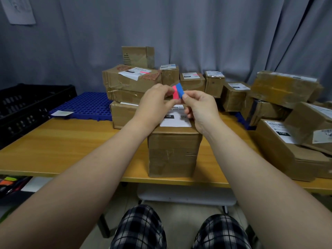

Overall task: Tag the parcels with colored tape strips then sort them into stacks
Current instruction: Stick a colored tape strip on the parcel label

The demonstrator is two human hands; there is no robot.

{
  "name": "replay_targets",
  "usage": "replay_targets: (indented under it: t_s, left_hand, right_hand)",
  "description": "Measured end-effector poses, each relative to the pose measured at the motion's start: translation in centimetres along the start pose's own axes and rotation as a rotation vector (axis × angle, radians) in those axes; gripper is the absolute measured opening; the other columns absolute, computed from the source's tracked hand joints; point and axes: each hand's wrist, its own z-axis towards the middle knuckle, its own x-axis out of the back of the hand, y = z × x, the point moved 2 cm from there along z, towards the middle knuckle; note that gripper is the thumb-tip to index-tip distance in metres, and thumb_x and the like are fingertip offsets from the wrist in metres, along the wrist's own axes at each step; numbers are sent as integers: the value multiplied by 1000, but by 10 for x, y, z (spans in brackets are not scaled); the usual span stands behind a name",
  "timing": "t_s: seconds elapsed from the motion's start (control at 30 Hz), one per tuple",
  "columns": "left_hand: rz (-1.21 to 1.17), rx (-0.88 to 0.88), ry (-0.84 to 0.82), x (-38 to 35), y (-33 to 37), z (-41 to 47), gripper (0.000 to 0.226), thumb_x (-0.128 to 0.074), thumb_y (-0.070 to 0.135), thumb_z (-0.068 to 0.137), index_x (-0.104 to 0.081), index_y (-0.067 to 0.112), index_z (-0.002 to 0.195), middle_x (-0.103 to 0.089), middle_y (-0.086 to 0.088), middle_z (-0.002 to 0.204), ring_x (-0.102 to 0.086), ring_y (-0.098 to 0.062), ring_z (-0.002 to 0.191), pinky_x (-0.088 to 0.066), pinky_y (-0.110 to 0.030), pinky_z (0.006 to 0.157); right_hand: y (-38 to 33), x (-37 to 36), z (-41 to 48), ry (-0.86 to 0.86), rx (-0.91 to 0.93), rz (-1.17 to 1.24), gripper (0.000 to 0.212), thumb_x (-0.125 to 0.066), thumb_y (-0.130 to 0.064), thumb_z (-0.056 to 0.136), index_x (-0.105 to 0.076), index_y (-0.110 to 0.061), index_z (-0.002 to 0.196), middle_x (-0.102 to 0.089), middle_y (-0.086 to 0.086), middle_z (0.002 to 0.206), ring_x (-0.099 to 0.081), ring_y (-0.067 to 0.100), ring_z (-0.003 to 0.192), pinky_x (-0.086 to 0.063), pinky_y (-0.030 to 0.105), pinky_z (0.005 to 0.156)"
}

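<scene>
A: Surface?
B: Wooden table (pixel 71 141). Parcels (pixel 129 81) stacked along back and right. One parcel (pixel 174 151) at near edge, label up.
A: Hands?
B: Both above that parcel. Left hand (pixel 154 103) pinches pink strip (pixel 175 95); right hand (pixel 199 106) pinches blue strip (pixel 180 89). Strips touching, side by side

I see both hands raised just above the front parcel (pixel 174 151), which stands at the near edge of the wooden table (pixel 71 146) with a white label (pixel 175 121) on top. The left hand (pixel 154 99) pinches the pink tape strip (pixel 175 95), and the right hand (pixel 199 108) pinches the lower corner of the blue tape strip (pixel 180 89). The strips touch, side by side. Behind the front parcel and to its left I make out a parcel stack (pixel 129 83), with a blue perforated mat (pixel 88 105) and a black crate (pixel 27 105) further left. To its right lies a parcel heap (pixel 287 108).
</scene>
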Motion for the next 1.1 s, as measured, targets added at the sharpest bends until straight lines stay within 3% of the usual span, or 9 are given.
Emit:
replay_targets:
  t_s: [0.17, 0.33, 0.47, 0.6, 0.7, 0.87, 1.1]
  left_hand:
    - [-26, 2, -14, 0, 0, -1, 19, -62, 23, 89, -71, 16, 104, -66, -5, 101, -60, -18, 93, -47, -34, 86]
    - [-20, 27, 15, 3, -1, -2, 18, -55, 19, 93, -73, 21, 93, -66, 1, 98, -55, -12, 87, -45, -31, 79]
    - [-37, 27, -2, 4, -4, 0, 10, -61, 21, 91, -69, 15, 91, -65, 0, 92, -57, -14, 83, -45, -27, 76]
    - [-236, 53, -17, 13, 1, 8, 10, -71, 19, 84, -64, 14, 79, -60, 6, 72, -54, -5, 66, -44, -18, 64]
    - [-329, 71, -136, 21, 8, 11, 15, -73, 17, 82, -61, 14, 73, -58, 6, 67, -50, 3, 57, -44, -14, 60]
    - [-715, 213, -281, 22, 11, 10, 12, -72, 10, 81, -63, 7, 73, -66, -5, 68, -59, -8, 60, -52, -20, 63]
    - [-926, 374, -313, 8, 12, 3, 6, -67, 9, 84, -67, 4, 82, -67, -4, 68, -60, -7, 57, -51, -15, 57]
  right_hand:
    - [0, 0, 1, 10, -1, -15, 12, -54, -10, 97, -64, -16, 94, -68, 4, 79, -47, 4, 45, -39, 17, 42]
    - [-1, 0, 0, 8, -9, -72, 12, -54, -12, 97, -65, -12, 102, -70, 6, 85, -48, 4, 46, -40, 16, 43]
    - [-9, 2, 1, -61, -11, -73, 8, -56, -17, 95, -63, -14, 93, -71, 7, 86, -52, 7, 43, -38, 19, 41]
    - [-25, 8, 5, -172, 52, -109, 22, -68, -23, 88, -64, -5, 100, -71, 5, 81, -51, 7, 44, -34, 19, 40]
    - [-34, 12, 7, -243, 58, -156, 19, -72, -24, 84, -66, -11, 95, -70, 0, 73, -51, 7, 48, -35, 18, 41]
    - [-41, 23, 8, -301, -20, -157, 10, -71, -23, 84, -66, -15, 83, -66, -4, 65, -51, 7, 49, -37, 16, 41]
    - [-40, 35, 1, -359, -30, -165, 8, -70, -18, 85, -67, -12, 88, -67, -5, 62, -53, 5, 50, -42, 15, 44]
